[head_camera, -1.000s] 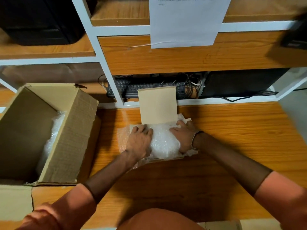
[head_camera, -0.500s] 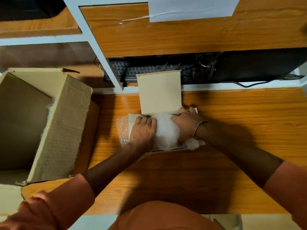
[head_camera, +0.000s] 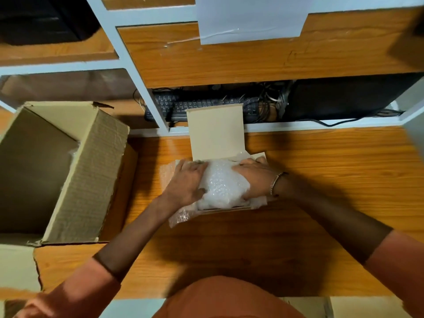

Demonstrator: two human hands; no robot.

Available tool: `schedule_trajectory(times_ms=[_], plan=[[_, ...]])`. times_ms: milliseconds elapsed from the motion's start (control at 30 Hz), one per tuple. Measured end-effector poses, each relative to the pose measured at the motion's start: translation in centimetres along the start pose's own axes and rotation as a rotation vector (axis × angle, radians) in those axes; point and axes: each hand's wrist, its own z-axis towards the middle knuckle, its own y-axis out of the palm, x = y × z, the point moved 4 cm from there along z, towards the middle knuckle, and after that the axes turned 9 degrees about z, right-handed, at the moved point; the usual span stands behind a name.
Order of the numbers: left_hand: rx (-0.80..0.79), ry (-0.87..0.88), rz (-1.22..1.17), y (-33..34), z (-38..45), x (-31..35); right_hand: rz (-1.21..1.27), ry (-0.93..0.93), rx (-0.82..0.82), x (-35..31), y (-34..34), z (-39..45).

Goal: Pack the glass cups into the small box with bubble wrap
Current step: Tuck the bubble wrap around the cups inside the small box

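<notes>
A small cardboard box [head_camera: 216,131] sits on the wooden desk with its lid flap standing up at the back. A white bubble wrap bundle [head_camera: 223,182] fills the box, and loose wrap spills over the left and front sides. My left hand [head_camera: 187,181] lies flat on the bundle's left side, fingers straight and pointing away from me. My right hand [head_camera: 254,177], with a bracelet at the wrist, presses on the bundle's right side. No glass cup is visible; the wrap hides whatever is inside.
A large open cardboard box [head_camera: 89,171] stands on the desk [head_camera: 332,171] at the left, with some bubble wrap inside. Behind the small box is a shelf unit holding a black keyboard [head_camera: 197,106] and tangled cables. A paper sheet [head_camera: 252,17] hangs above.
Both hands stay pressed on the bubble wrap bundle in the small box, shifting slightly. The camera view has moved a little.
</notes>
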Motion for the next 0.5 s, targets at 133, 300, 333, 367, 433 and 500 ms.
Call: schedule_trajectory(times_ms=[133, 300, 333, 367, 433, 500], plan=[[0.164, -0.296, -0.116, -0.8, -3.4, -3.5, 0.192, 0.03, 0.271, 0.7, -3.2, -2.9], [0.16, -0.601, -0.427, 1.6, -7.2, -4.7, 0.384, 0.271, 0.296, 0.5, -1.1, -4.3], [0.182, -0.608, -0.472, 1.8, -7.5, -4.6, 0.388, 0.296, 0.276, 0.3, -0.6, -4.4], [0.184, -0.629, -0.51, 1.9, -7.8, -4.4, 0.369, 0.314, 0.283, 0.2, -0.2, -4.4], [0.113, -0.707, -0.581, 2.6, -7.9, -4.4, 0.341, 0.334, 0.339, 0.2, 0.2, -4.3], [-0.053, -0.791, -0.803, 3.4, -7.9, -4.3, 0.347, 0.343, 0.366, 0.1, 0.4, -4.3]])
